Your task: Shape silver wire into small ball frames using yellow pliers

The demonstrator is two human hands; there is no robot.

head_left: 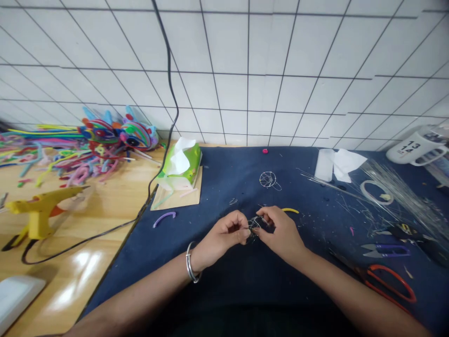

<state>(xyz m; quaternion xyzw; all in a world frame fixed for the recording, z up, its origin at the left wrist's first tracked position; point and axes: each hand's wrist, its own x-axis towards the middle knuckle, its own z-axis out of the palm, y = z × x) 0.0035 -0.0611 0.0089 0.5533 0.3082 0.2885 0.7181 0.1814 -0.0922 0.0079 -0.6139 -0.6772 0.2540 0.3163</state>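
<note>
My left hand (227, 232) and my right hand (280, 231) meet over the dark blue cloth (217, 187), both pinching a small tangle of thin wire (255, 223) between the fingertips. The left wrist wears silver bangles (191, 267). A finished-looking round wire ball (268, 179) lies on the cloth a little beyond the hands. A short yellow pipe-cleaner piece (290, 210) lies just behind my right hand, and a purple curved piece (163, 217) lies to the left.
Red-handled scissors (389, 281) and purple snips (386, 250) lie at right, near a bundle of thin wires (403, 187) and a tape roll (377, 192). A tissue pack (180, 166), yellow glue gun (40, 208), black cable (168, 84) and pipe-cleaner pile (70, 150) sit left.
</note>
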